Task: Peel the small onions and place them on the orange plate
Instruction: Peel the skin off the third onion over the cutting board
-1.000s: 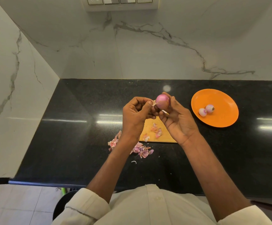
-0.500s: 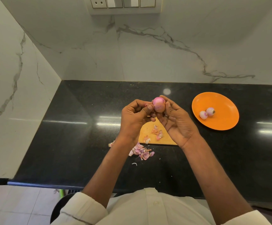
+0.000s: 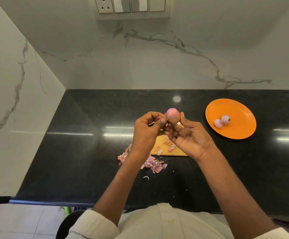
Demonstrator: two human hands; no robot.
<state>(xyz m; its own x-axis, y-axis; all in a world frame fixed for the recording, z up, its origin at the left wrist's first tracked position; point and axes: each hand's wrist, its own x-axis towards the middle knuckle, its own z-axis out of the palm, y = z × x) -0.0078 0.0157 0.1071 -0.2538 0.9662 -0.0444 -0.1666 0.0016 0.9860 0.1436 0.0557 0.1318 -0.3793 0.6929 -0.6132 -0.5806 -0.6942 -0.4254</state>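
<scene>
**Peeling under way at a black stone counter**

A smooth, round pink onion (image 3: 172, 115) sits pinched in the curled fingertips of the right hand (image 3: 190, 137), above a tan wooden board (image 3: 166, 149). The left hand (image 3: 146, 131) pinches a thin scrap of skin beside it. Papery pink peelings (image 3: 153, 163) litter the glossy counter (image 3: 80, 144). Two peeled onions (image 3: 222, 121) touch on the round orange plate (image 3: 240, 118).

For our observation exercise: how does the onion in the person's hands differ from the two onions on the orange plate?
The held onion is raised above the counter, gripped by the right hand; the plate onions rest touching each other on the orange plate. The held onion looks larger and pinker; the plate onions look paler. All are small and round.
</scene>
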